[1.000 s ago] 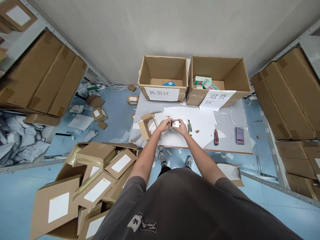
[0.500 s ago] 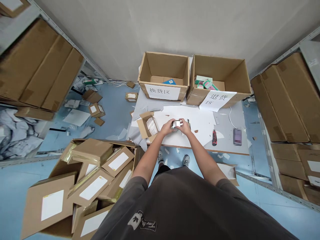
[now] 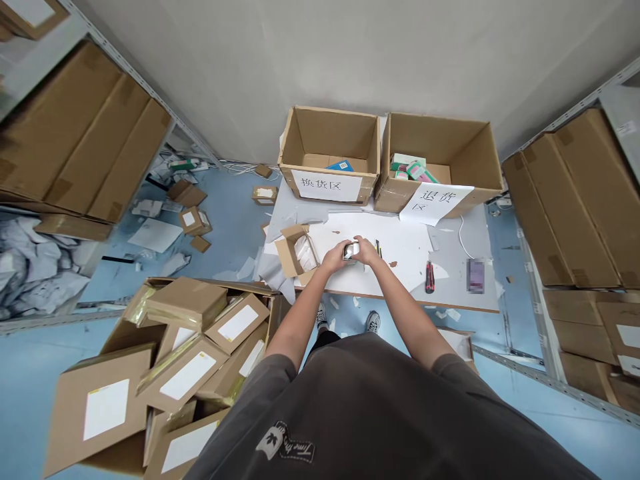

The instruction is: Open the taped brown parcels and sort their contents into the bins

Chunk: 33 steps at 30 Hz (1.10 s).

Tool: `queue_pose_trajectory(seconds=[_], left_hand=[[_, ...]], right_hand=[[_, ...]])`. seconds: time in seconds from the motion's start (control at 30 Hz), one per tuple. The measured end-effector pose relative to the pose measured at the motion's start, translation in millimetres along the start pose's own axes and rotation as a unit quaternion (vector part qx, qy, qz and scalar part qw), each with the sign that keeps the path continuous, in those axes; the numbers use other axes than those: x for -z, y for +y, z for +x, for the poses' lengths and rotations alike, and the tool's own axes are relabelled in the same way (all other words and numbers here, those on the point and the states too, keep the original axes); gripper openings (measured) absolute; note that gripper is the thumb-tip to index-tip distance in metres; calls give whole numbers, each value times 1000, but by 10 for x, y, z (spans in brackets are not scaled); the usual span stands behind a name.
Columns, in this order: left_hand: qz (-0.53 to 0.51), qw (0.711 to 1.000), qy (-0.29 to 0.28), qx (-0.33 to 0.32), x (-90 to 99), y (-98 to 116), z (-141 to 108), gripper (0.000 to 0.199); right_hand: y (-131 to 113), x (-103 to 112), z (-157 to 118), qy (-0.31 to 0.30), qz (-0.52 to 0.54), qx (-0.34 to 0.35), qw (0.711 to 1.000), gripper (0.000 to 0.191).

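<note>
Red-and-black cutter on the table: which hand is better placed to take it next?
Probably the right hand: the cutter lies on its side, while the left hand is farther off, across the small box. Both hold that box, so the right would release first.

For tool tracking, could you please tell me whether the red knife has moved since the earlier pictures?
No; judged against the table, the red knife lies in the same place, near the front; the view itself has shifted slightly.

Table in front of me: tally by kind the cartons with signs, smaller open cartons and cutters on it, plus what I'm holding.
Cartons with signs: 2
Smaller open carton: 1
Cutters, one partly hidden: 2
Held item: 1
Total: 6
</note>
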<state>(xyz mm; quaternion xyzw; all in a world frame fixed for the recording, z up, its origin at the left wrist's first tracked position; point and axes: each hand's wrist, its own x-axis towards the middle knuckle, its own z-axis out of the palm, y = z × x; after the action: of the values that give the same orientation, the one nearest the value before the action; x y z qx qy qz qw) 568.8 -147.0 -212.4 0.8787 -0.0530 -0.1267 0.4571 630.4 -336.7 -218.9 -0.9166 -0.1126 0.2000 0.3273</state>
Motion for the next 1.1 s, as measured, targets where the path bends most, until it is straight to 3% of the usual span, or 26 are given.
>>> queue_pose_trajectory(seconds=[0.27,0.57,0.73,0.9,1.0,1.1], left_hand=[[1,1000,-4,-8,59,0,1,91],[106,993,-22,-40,151,63,55,89],[93,995,-16,-43,159,40,44,86],[89,995,-19,-47,171,14,43,85],[91,995,-25,-44,182,17,64,84],[100,994,-31,-37,192,37,84,84]], right_hand=[[26,3,-27,5,-13,36,999,64],[163,113,-252,34,88,78,993,63],[309,142,-338,20,208,22,978,64],[373,-39,-388,-2,289,-32,957,81],[331,-109,-444,8,261,-6,965,87],[228,-50,-512,91,161,-7,983,82]])
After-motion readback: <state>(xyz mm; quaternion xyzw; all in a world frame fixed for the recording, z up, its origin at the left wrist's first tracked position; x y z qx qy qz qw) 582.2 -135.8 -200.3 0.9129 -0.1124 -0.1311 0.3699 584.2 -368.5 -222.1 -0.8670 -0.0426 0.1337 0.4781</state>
